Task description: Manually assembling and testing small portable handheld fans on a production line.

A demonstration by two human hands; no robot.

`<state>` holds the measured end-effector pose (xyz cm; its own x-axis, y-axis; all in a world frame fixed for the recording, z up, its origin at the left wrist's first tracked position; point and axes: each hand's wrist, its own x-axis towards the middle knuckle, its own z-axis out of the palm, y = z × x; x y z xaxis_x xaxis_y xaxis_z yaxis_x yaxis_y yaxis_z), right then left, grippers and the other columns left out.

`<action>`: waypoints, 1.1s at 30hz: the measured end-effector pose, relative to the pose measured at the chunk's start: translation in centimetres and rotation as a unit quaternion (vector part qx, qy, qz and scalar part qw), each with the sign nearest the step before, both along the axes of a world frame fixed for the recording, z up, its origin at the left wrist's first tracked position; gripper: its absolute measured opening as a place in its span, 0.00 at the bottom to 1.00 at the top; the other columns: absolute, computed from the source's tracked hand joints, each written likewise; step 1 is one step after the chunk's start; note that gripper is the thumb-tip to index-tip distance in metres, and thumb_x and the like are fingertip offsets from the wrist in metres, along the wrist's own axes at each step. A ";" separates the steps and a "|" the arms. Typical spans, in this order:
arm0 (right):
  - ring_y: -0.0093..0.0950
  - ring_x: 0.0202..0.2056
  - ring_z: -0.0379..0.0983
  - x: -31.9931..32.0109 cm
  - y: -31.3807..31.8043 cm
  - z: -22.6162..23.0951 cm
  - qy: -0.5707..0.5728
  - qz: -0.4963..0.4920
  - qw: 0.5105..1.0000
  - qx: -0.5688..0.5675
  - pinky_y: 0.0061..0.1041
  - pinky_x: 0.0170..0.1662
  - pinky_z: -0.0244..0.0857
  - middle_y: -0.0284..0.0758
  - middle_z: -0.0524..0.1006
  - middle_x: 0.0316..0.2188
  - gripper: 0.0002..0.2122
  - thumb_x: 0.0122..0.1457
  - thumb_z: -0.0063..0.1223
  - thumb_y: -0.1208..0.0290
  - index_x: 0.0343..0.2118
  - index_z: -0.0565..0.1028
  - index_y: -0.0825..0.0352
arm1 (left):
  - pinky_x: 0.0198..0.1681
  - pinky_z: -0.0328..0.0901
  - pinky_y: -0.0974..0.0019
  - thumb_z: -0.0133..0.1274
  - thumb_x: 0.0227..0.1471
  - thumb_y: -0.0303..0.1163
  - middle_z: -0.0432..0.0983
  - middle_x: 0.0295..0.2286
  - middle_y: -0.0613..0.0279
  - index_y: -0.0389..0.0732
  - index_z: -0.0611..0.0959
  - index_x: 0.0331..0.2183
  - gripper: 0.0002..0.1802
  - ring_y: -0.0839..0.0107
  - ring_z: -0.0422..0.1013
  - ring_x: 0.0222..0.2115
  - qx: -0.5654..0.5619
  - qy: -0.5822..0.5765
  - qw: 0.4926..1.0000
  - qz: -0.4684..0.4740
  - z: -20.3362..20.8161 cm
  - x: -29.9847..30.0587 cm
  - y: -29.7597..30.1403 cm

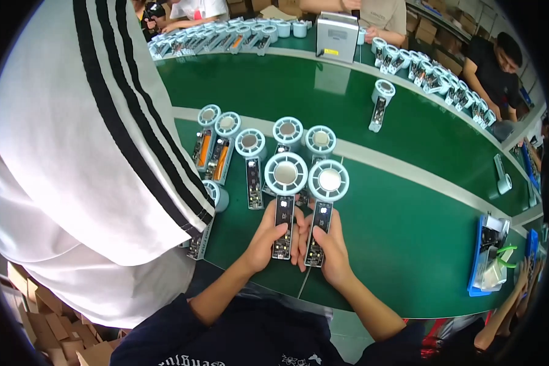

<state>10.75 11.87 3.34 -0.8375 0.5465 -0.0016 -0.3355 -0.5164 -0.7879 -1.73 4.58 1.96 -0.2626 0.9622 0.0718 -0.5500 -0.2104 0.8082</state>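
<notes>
My left hand (266,236) is wrapped round the handle of a light blue handheld fan (285,207), thumb on the bare circuit board. A second, matching handheld fan (322,213) is in my right hand (332,247), also with its thumb over the board. Both are held side by side above the green table, round spoked heads pointing away from me. Just beyond them several similar fans stand or lie, among them one fan (250,144) left of my hands. Two at the far left, including this fan (228,124), show an orange strip in the handle.
A person's white sleeve (122,140) with black stripes fills the left side. Across a pale divider (409,161) runs a green belt (244,79) carrying a lone fan (381,100). Rows of fans, a grey box (337,38) and co-workers line the far side. A blue tray (477,262) sits right.
</notes>
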 end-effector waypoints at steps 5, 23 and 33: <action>0.27 0.19 0.66 -0.2 0.2 -0.1 0.000 -0.006 1.000 0.027 0.20 0.18 0.62 0.40 0.67 0.23 0.15 0.61 0.33 0.71 0.50 0.50 0.67 | 0.12 0.66 0.65 0.38 0.53 0.33 0.64 0.36 0.50 0.36 0.51 0.53 0.28 0.67 0.64 0.16 0.039 -0.036 0.998 -0.042 -0.1 -0.3 0.2; 0.25 0.16 0.65 0.2 -2.7 0.6 -0.157 0.047 0.980 0.116 0.21 0.19 0.62 0.38 0.66 0.28 0.15 0.64 0.29 0.64 0.48 0.54 0.68 | 0.07 0.54 0.72 0.34 0.57 0.35 0.66 0.32 0.52 0.34 0.57 0.51 0.23 0.73 0.58 0.10 -0.045 -0.084 0.995 -0.001 0.6 -1.7 -5.6; 0.26 0.17 0.66 -2.4 -8.7 -0.6 -0.159 0.037 0.986 -0.027 0.21 0.20 0.63 0.37 0.66 0.29 0.14 0.64 0.30 0.64 0.47 0.54 0.69 | 0.07 0.55 0.72 0.35 0.56 0.36 0.66 0.31 0.54 0.33 0.57 0.50 0.23 0.73 0.58 0.10 -0.141 -0.096 0.985 0.031 -0.3 -3.1 -11.0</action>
